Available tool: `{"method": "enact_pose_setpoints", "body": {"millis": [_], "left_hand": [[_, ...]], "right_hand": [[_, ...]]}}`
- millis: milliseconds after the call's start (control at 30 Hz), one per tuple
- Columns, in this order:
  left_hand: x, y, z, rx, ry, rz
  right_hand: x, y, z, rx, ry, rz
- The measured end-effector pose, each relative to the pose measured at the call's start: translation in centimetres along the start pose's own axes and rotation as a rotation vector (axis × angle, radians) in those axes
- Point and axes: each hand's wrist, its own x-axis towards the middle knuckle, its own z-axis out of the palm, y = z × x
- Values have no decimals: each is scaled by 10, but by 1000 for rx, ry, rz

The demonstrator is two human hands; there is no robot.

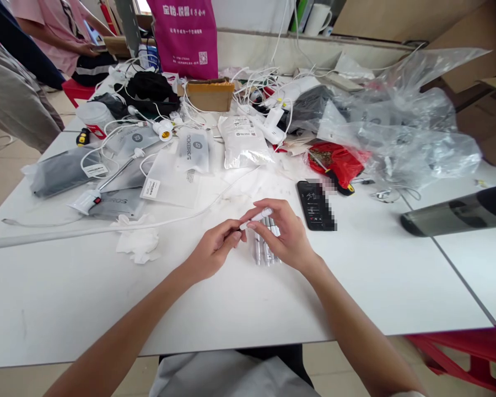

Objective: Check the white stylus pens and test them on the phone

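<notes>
Left hand [215, 248] near frame centre, closed on the left end of a white stick [256, 219] held mid-frame above the bench [107, 303], similar sticks [268, 255] lying just below, right hand [287, 234] pinching the stick, black phone [309, 204] right of centre.

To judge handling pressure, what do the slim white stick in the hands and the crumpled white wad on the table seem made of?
Slim white stick: probably hard plastic, smooth with a slight sheen; it looks straight, though painted metal is possible.
Crumpled white wad: likely thin tissue paper, matte, with soft, ragged folds.
</notes>
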Motion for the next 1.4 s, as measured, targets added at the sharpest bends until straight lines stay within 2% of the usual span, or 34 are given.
{"method": "enact_pose_setpoints", "body": {"millis": [167,367,433,700,867,1100,1333,1400], "left_hand": [[0,1,2,12,9,-28],[0,0,3,84,31,-29],[-1,0,3,85,27,-21],[-1,2,4,39,-12,-33],[-1,0,4,11,24,-46],[-1,3,5,-71,2,-64],[-2,2,4,-68,-7,-47],[-2,3,4,-62,11,-54]], "right_hand": [[-3,0,2,-58,-14,-86],[0,1,3,-39,161,-174],[1,1,3,-31,181,-188],[0,5,1,-51,76,-198],[0,-2,1,64,81,-159],[1,-9,2,127,124,-137],[1,-4,4,196,116,-168],[3,-3,4,223,167,-168]]}}
